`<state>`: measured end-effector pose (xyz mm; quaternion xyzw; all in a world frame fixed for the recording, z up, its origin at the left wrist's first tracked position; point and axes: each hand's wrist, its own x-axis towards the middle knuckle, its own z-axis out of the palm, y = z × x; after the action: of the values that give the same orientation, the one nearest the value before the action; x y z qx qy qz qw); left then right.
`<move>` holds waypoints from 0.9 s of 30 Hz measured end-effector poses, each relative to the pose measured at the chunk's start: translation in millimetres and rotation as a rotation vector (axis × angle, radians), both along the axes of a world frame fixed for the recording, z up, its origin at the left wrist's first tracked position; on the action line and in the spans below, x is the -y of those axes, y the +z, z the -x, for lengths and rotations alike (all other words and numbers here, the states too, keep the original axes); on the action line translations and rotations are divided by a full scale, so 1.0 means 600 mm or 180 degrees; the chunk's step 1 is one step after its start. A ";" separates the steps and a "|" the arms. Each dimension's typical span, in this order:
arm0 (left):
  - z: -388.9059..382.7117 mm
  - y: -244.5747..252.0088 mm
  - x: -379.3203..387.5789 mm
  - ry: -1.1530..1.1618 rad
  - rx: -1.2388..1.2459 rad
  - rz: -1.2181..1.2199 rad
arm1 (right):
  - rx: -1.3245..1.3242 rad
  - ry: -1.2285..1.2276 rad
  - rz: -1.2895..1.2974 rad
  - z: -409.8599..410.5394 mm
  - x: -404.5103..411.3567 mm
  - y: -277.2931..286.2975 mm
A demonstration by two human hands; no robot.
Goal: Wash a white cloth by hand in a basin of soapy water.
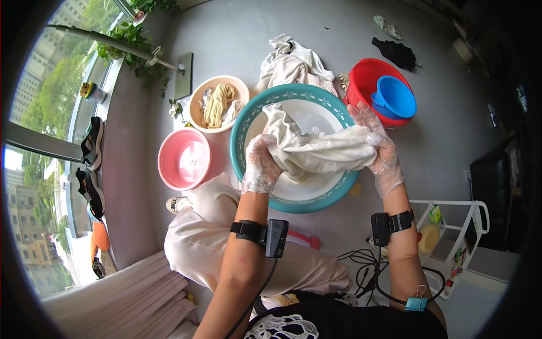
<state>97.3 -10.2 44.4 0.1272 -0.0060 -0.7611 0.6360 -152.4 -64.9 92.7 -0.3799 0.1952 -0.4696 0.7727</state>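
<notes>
A wet white cloth garment is stretched between my hands above a teal-rimmed basin. My left hand, in a clear plastic glove with suds on it, grips the garment's left end. At the right end, my right hand holds on with its thumb while several fingers extend past the cloth; it wears the same kind of glove. Cloudy soapy water with a few bubbles lies in the basin, and the garment's lower fold hangs down to about its surface.
Past the basin, white clothes lie heaped on the floor. A cream basin of clothes and a pink basin stand left. A red bucket holding a blue one stands right. Black cables and a white rack are near my right arm.
</notes>
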 end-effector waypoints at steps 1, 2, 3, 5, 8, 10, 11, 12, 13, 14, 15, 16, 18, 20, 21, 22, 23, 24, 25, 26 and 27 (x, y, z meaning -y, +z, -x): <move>0.003 0.005 -0.002 0.0001 -0.0007 -0.0008 | -0.0007 0.0001 -0.0008 -0.003 -0.001 0.006; 0.008 0.011 -0.004 0.0067 0.0150 -0.0135 | -0.0053 0.0156 -0.0043 -0.007 -0.002 0.016; 0.009 0.016 -0.008 0.0145 0.0315 -0.0258 | -0.0089 0.0323 -0.0072 -0.011 -0.003 0.021; 0.002 0.011 -0.012 0.0234 0.0482 -0.0249 | -0.0329 0.0560 -0.0222 -0.014 -0.004 0.019; 0.002 0.005 -0.004 0.0121 0.0143 0.0042 | -0.0729 0.0940 -0.0479 0.001 -0.007 0.000; 0.000 0.005 -0.003 0.0171 0.0116 0.0041 | -0.1037 0.1062 -0.0542 0.003 -0.015 -0.010; -0.001 0.005 -0.003 0.0214 0.0085 0.0053 | -0.1033 0.1064 -0.0551 0.003 -0.015 -0.009; -0.003 0.007 -0.004 0.0268 0.0134 -0.0014 | -0.1087 0.1110 -0.0276 0.003 -0.016 -0.008; -0.006 0.006 -0.004 0.0268 0.0139 -0.0022 | -0.1140 0.1153 0.0000 0.003 -0.017 -0.005; -0.010 0.005 -0.004 0.0353 0.0191 0.0015 | -0.1134 0.1153 -0.0006 0.001 -0.020 0.003; -0.010 0.006 -0.002 0.0421 0.0228 0.0057 | -0.1276 0.0927 0.0034 -0.001 -0.023 0.015; -0.011 0.007 -0.001 0.0324 0.0140 0.0160 | -0.1416 0.0700 0.0076 -0.002 -0.025 0.022; -0.010 0.015 -0.001 0.0346 0.0467 0.0054 | -0.1457 0.0554 0.0192 0.002 -0.026 0.020; -0.007 0.010 0.006 0.0394 0.0879 0.0002 | -0.1498 0.0412 0.0314 0.006 -0.026 0.021; -0.002 0.012 0.007 0.0387 0.0874 0.0002 | -0.1403 0.0413 0.0359 0.007 -0.026 0.023; 0.006 0.015 0.009 0.0408 0.1226 0.0076 | -0.1309 0.0413 0.0404 0.008 -0.026 0.026; 0.012 0.016 0.012 0.0427 0.1577 0.0152 | -0.1317 0.0403 0.0401 0.007 -0.026 0.032; 0.006 0.009 0.016 0.0206 0.1978 0.0287 | -0.1192 0.0490 0.0467 -0.003 -0.027 0.042; 0.005 0.001 0.015 0.0223 0.1992 0.0280 | -0.1066 0.0577 0.0533 -0.011 -0.027 0.049; 0.006 -0.007 0.014 -0.0030 0.3062 -0.0047 | -0.1049 0.0596 0.0535 -0.015 -0.025 0.050; 0.007 -0.018 0.015 -0.0307 0.4108 -0.0386 | -0.1189 0.0660 0.0537 -0.018 -0.023 0.053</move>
<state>93.1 -19.0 33.3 0.5942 -0.3495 -0.5584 0.4614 -141.8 -51.3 124.5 -0.5415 0.2548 -0.3238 0.7328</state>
